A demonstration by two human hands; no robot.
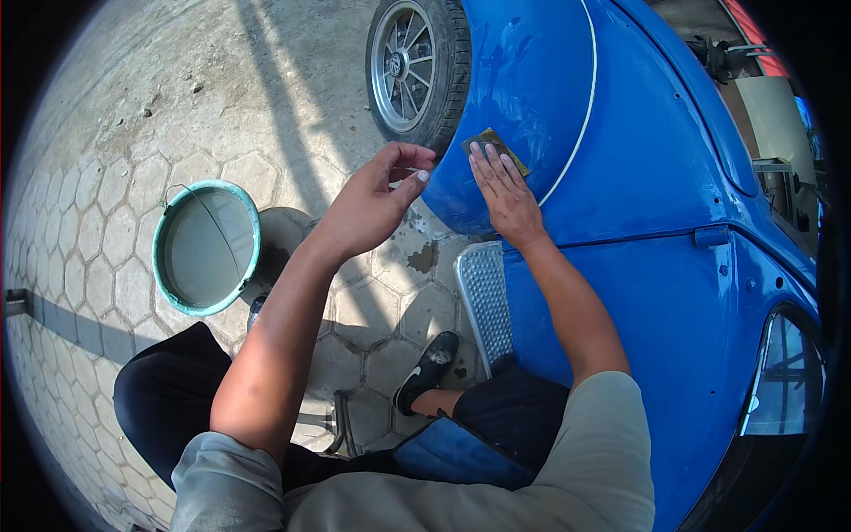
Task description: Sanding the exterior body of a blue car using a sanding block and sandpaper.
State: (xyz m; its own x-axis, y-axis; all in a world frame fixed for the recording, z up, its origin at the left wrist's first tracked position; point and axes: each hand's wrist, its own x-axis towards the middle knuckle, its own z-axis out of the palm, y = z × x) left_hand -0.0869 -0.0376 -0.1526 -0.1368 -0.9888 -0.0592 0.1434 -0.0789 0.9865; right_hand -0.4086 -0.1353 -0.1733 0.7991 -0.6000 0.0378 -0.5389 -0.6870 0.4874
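My right hand [512,199] presses a small yellow-brown sheet of sandpaper [519,152] against the rounded blue fender [532,80] of a car. Its fingers are stretched out and lie flat over the sheet, partly covering it. Wet-looking streaks mark the paint around and above the sheet. My left hand [372,204] hovers to the left of the fender, just below the wheel, with its fingers curled in toward the thumb. Something small and white shows between those fingers, too small to make out.
A wheel with a spoked silver rim [403,66] stands above my hands. A teal bucket [252,266] of cloudy water sits on hexagonal paving at my left. The ribbed running board [483,297] juts out near my shoe [430,368]. The blue door [620,310] fills the right side.
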